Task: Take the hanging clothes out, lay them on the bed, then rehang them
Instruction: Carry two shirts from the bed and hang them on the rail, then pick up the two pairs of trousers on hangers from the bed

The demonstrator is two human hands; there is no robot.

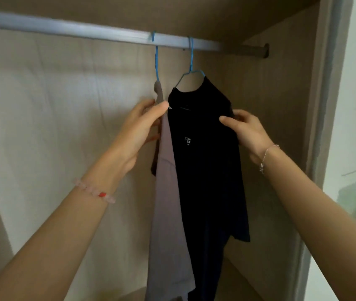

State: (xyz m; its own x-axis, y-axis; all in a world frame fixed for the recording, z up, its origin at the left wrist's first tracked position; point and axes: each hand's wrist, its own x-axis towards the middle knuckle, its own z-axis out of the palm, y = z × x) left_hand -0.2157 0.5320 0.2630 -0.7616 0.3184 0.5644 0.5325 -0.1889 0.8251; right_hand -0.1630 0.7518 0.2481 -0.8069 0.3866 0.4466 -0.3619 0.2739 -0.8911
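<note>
On my screen the long grey metal rail (107, 33) runs across the top of the pale wooden wardrobe (42, 105), and I take this rail as my reference. Two thin wire hangers are hooked on its right half. The left blue hanger (156, 61) hangs edge-on to me. It carries a grey-mauve shirt (168, 203) of thin cloth, which falls straight down below the rail and leaves the view at the bottom. The right blue hanger (191, 61) is just beside it, nearer to the right end of the rail. It carries a black T-shirt (205, 170) with a small white logo on the chest, turned with its front toward the camera. Both garments hang under the rail inside the wardrobe and touch each other along one side.

The left hand (138, 131) is raised below the rail, at the shoulder of the grey-mauve shirt. Its thumb lies on the near side of the cloth and the fingers curl behind, so the edge of the shirt is pinched between them. This wrist wears a pale pink bead bracelet (95, 191) with one red bead.

The right hand (248, 131) is under the right end of the rail, at the shoulder edge of the black T-shirt. Its thumb presses on the front and the other fingers fold round behind, gripping the cloth. A thin silver chain bracelet (267, 155) sits on this wrist.
</note>
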